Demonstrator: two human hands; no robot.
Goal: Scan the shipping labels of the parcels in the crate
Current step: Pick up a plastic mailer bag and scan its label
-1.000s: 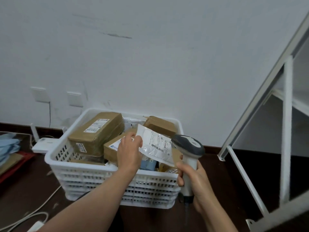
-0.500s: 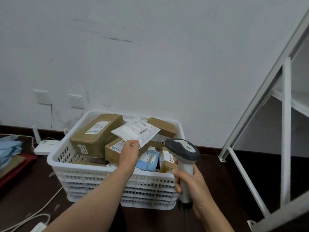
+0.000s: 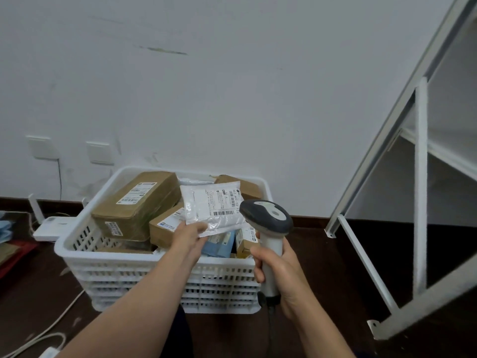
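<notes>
A white slotted crate [image 3: 154,275] stands on the dark floor against the wall, filled with several parcels. My left hand [image 3: 189,237] pinches the near corner of a flat white pouch [image 3: 211,205], held over the crate with its barcode label facing up. My right hand [image 3: 277,267] grips the handle of a grey and white barcode scanner [image 3: 265,218], whose head sits just right of the pouch. A large brown box [image 3: 136,202] with a label lies at the crate's left. Smaller brown boxes [image 3: 165,227] and a blue packet [image 3: 218,245] lie under the pouch.
A white metal rack frame [image 3: 418,177] leans at the right. Two wall sockets [image 3: 99,152] sit above the skirting. A white router [image 3: 47,226] and white cables [image 3: 38,337] lie on the floor at the left, beside blue and red items at the edge.
My left hand has turned the white pouch from tilted toward the scanner to flat with its label up, over the crate's middle. The scanner has shifted slightly; my right hand keeps its grip.
</notes>
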